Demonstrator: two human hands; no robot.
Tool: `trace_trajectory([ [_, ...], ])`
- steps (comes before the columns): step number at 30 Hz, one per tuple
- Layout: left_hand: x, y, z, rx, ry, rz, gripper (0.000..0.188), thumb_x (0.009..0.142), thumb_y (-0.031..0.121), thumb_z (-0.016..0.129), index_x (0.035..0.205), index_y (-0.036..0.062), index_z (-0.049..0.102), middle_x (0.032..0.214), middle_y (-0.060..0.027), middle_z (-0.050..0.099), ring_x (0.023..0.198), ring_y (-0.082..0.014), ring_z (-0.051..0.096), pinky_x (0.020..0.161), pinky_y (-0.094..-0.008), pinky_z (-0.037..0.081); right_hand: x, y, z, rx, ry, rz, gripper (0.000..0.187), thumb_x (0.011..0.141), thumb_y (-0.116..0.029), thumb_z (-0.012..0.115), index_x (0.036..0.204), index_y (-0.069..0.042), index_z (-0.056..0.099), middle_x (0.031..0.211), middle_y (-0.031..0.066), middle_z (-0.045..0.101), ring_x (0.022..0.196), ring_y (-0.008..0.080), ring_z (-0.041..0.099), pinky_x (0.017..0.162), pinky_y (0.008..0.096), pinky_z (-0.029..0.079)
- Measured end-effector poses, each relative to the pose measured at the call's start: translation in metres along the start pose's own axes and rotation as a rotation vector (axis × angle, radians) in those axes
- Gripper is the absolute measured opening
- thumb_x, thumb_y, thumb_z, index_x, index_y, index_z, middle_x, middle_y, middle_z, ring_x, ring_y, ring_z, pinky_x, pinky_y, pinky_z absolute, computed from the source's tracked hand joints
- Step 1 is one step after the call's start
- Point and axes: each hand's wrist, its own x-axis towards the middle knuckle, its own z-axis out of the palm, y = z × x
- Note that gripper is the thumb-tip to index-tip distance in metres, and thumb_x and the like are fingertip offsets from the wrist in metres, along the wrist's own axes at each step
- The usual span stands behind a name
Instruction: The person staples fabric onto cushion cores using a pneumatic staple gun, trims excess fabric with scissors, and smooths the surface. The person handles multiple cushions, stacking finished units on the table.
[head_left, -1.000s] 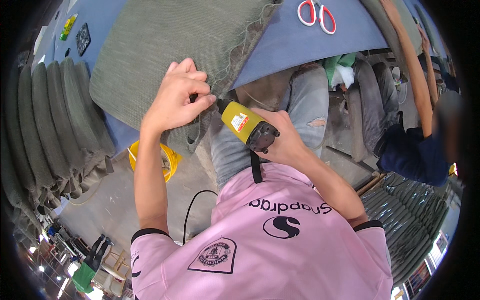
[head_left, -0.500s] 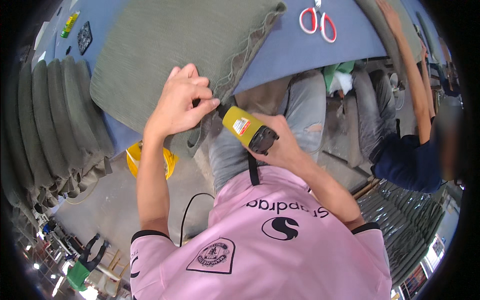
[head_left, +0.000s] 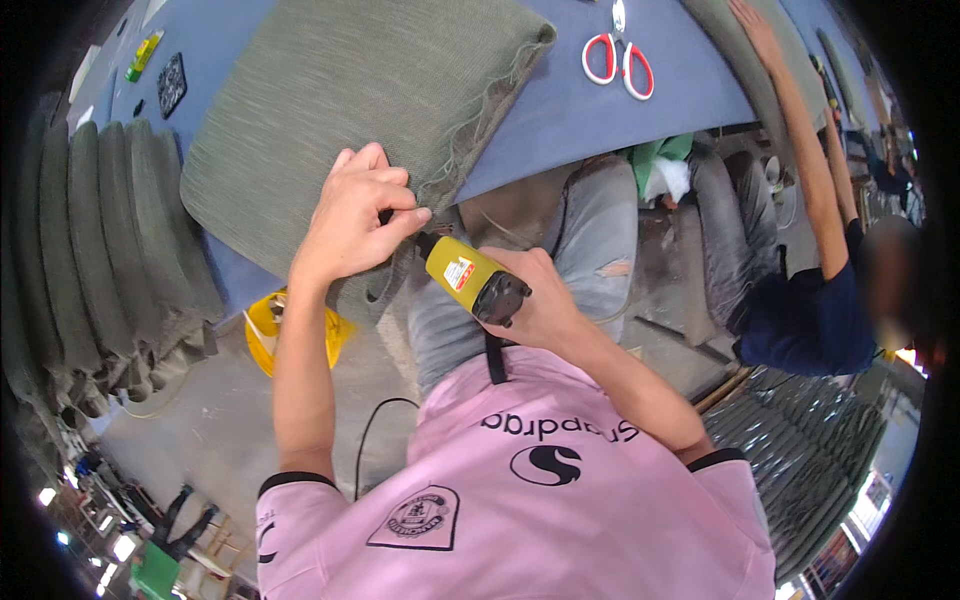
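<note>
A pink shirt [head_left: 510, 525] is worn, which carries black letters [head_left: 555, 428], a round black mark [head_left: 546, 465] and a badge [head_left: 415, 518] with dark outline, and whose short sleeves [head_left: 735, 495] end in black edges [head_left: 716, 459], together with faded grey jeans [head_left: 598, 220] that have a small tear [head_left: 613, 268] on the right leg.

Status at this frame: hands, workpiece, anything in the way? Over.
Left hand pinching grey-green cushion at its edge. Right hand gripping yellow-and-black tool, nose close to left hand. Scissors on blue table, clear of both hands.
</note>
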Motion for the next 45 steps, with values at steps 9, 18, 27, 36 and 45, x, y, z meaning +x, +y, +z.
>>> trace_trajectory([
  [9,0.001,0.002,-0.001,-0.015,0.066,0.014,0.039,0.085,0.025,0.083,0.065,0.0042,0.057,0.07,-0.0045,0.046,0.085,-0.0272,0.049,0.081,-0.0432,0.034,-0.033,-0.004,-0.032,-0.012,-0.031,0.04,0.057,0.074,-0.014,0.094,0.128,-0.003,0.075,0.114,0.0197,0.081,0.1,0.0449,0.074,0.09,0.0466,0.059],
  [18,0.071,0.033,0.011,0.202,-0.065,-0.109,0.036,0.093,0.031,0.079,0.069,0.0044,0.072,0.079,-0.0088,0.065,0.092,-0.0305,0.058,0.086,-0.0472,0.045,-0.049,0.004,-0.078,0.0,0.241,-0.111,0.045,0.078,-0.011,0.092,0.118,0.0,0.074,0.095,0.0201,0.078,0.086,0.0447,0.075,0.074,0.043,0.059],
  [27,0.073,0.013,-0.009,-0.005,-0.349,0.015,0.038,0.094,0.03,0.077,0.069,0.0025,0.068,0.078,-0.0059,0.045,0.092,-0.0264,0.046,0.095,-0.0421,0.037,-0.008,0.01,-0.11,0.052,0.041,-0.135,0.034,0.075,-0.006,0.087,0.106,-0.001,0.073,0.088,0.0231,0.074,0.088,0.0497,0.069,0.072,0.047,0.057],
  [36,0.069,0.01,-0.004,-0.103,-0.281,-0.001,0.039,0.095,0.026,0.075,0.069,0.0018,0.058,0.079,-0.0046,0.036,0.09,-0.0245,0.04,0.092,-0.0408,0.033,0.019,0.017,-0.104,0.07,0.002,-0.24,0.033,0.077,-0.006,0.085,0.107,-0.001,0.074,0.088,0.0238,0.074,0.086,0.0489,0.069,0.072,0.0467,0.057],
  [45,0.068,0.013,0.002,-0.076,-0.214,-0.015,0.043,0.092,0.026,0.078,0.07,0.0005,0.051,0.08,-0.005,0.036,0.087,-0.0256,0.04,0.084,-0.0418,0.031,0.026,0.014,-0.111,0.101,-0.086,-0.17,0.04,0.074,-0.007,0.088,0.111,0.0,0.075,0.089,0.0236,0.076,0.086,0.0479,0.071,0.074,0.0447,0.058],
])
